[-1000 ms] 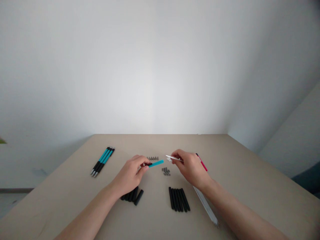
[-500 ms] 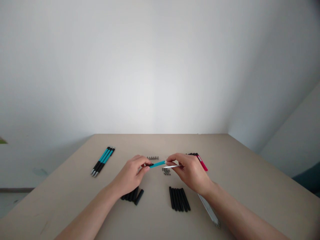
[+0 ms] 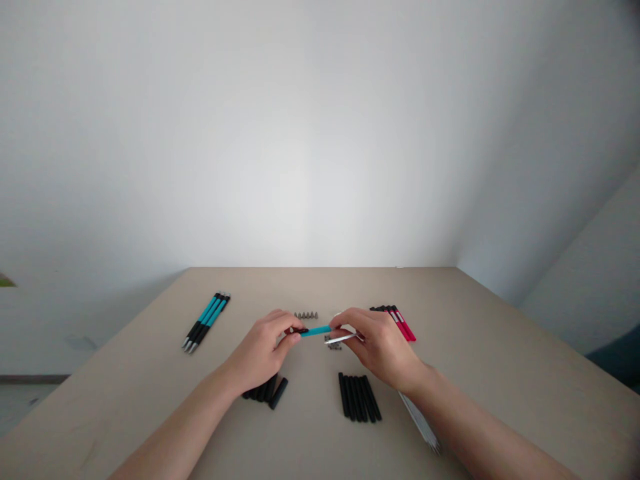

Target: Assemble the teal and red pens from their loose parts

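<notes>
A blue pen barrel (image 3: 316, 331) with a black end spans the gap between my hands, above the table. My left hand (image 3: 263, 350) is closed on its black end, thumb and index finger pinching it. At the barrel's right end are the fingertips of my right hand (image 3: 384, 347), closed and touching it. The same hand also grips a thin white pen refill (image 3: 341, 339), which points left below the barrel. Small metal parts (image 3: 334, 345) lie in a cluster behind the refill, partly hidden. Beyond them stands a row of small grey cone tips (image 3: 306, 315).
Blue-and-black pens (image 3: 206, 323) lie at the left. Several black tubes (image 3: 359, 398) form a row at front right, and more black grips (image 3: 265, 390) sit under my left wrist. Red barrels (image 3: 404, 325) and white refills (image 3: 421, 423) lie at the right on the table (image 3: 310, 440).
My right fingertips have shifted slightly left onto the barrel's right end. The refill has dropped a little and tilts more, and more of the red barrels shows. My left hand has barely moved.
</notes>
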`<state>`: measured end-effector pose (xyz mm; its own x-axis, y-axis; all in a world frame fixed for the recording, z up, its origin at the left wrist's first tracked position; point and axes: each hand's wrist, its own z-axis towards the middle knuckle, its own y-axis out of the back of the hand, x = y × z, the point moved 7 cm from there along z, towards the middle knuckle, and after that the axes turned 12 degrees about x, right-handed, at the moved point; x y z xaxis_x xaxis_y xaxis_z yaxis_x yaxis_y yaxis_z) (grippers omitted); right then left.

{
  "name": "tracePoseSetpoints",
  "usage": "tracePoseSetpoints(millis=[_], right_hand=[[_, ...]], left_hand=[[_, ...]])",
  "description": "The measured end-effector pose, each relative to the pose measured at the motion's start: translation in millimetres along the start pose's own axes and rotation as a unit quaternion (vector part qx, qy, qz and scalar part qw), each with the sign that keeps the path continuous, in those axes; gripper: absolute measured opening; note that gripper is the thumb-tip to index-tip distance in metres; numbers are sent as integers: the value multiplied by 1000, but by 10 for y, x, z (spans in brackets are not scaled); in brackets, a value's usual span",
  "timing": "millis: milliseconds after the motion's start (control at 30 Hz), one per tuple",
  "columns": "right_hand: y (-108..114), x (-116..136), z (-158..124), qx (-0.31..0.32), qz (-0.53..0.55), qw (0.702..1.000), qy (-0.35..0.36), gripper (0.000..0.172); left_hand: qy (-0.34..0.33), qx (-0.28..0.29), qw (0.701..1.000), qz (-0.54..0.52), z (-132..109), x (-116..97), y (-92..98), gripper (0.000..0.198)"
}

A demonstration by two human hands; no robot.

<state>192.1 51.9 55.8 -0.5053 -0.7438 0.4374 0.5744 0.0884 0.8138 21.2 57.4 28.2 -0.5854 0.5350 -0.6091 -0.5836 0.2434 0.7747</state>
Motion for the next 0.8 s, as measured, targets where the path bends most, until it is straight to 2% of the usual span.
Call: tracePoseSetpoints(millis=[433,800], right_hand=[[-31,64,-1,25,11,999,40,11],[-31,100,9,43,25,998,30,11]], left_hand=[[-8,14,1000,-10,5,-15,-26,15],[-18,21,1000,-1,19,-22,-25,17]])
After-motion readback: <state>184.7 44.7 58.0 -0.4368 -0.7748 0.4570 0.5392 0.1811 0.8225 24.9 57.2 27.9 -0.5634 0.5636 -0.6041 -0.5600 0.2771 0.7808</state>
